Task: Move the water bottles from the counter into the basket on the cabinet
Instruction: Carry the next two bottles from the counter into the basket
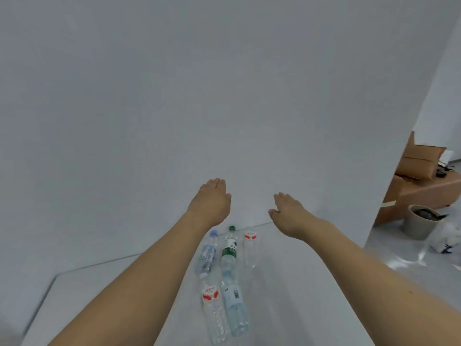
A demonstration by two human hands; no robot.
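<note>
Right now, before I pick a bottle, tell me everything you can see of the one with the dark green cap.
The clear plastic water bottle with the dark green cap stands upright on the pale grey counter, in the middle of the back row of three. It carries a white upper label and a green band below it, and its ribbed lower body looks see-through. Whether it holds water is unclear. A clear bottle stands close in front of it. Neither hand touches it.
</note>
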